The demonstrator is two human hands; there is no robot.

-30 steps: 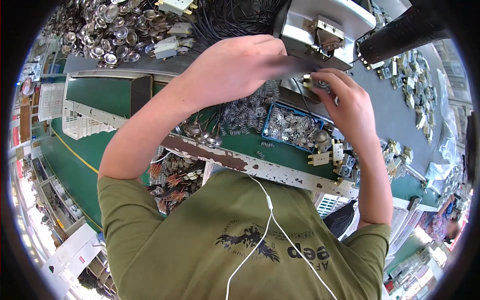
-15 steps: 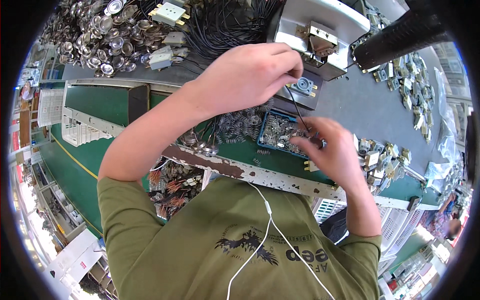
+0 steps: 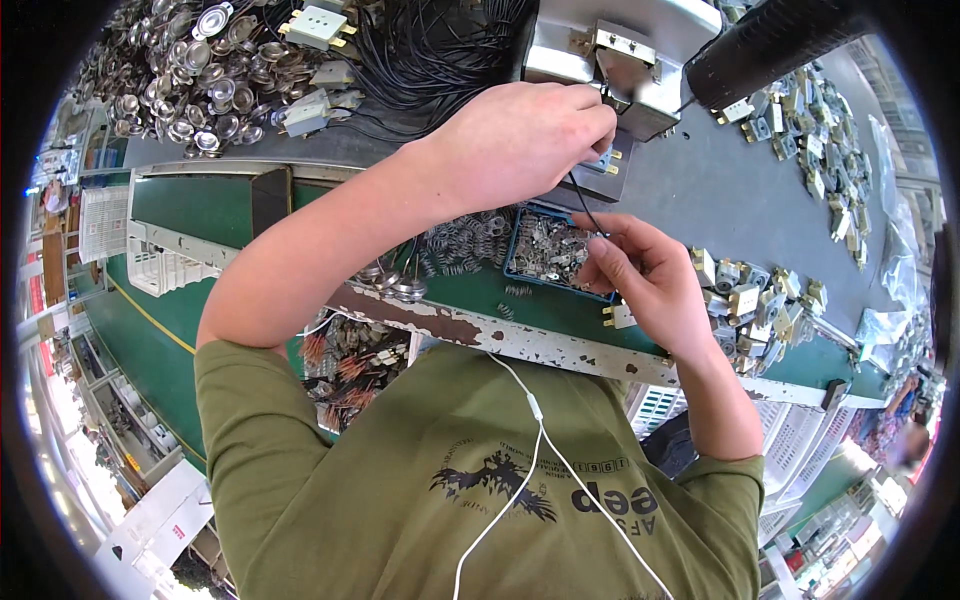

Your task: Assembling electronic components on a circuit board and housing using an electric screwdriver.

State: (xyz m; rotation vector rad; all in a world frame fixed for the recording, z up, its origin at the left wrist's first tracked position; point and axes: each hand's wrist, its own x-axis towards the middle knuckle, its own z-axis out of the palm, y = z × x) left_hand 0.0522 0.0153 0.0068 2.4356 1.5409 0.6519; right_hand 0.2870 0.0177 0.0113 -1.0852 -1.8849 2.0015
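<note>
My left hand [image 3: 535,135] is closed with fingertips bent down over a grey plastic part [image 3: 603,160] on a metal block, hiding most of it. A thin black wire [image 3: 582,198] comes out from under those fingers; the exact grip is hidden. Its lower end is pinched between the thumb and fingers of my right hand [image 3: 650,280]. Below the wire sits a blue tray [image 3: 512,262] of small metal pieces, partly covered by my right hand. Beside the tray lie loose coil springs [image 3: 465,245]. A small metal press-like fixture [image 3: 625,75] stands just beyond my left hand.
Piled metal discs [image 3: 205,90] lie at the far left, beside a bundle of black wires [image 3: 430,60]. White-and-grey switch-like parts [image 3: 755,305] crowd the right, with more [image 3: 820,140] farther back. A black cylinder [image 3: 775,50] slants in from the upper right. A chipped table edge [image 3: 500,335] runs before me.
My left fingers have come down over the grey plastic part, which showed more before. My right hand has drawn nearer to the left, the wire still between them. The whole view has shifted slightly.
</note>
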